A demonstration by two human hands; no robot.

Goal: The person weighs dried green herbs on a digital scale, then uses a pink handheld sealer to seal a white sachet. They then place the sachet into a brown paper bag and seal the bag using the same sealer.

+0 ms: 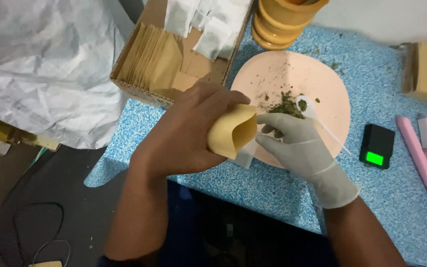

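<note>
At frame centre the bare left hand (189,136) clamps a tan pouch (233,131) — mouth held open toward the gloved right hand (297,143), which pinches a white spoon (317,118) over dried herb (285,105) on a pink plate (317,74).

The left hand (184,136) hides the tan envelope's (233,131) closed end; the yellow cups (282,20) are apparently cropped above.

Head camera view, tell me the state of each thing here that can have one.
Tan paper envelope: mouth held open in the left hand.
White spoon: carrying green herb, held by the gloved right hand.
Peach plate: scattered with green herb.
Small black scale: switched on, screen lit green.
Cardboard box: open, holding envelopes.
</note>
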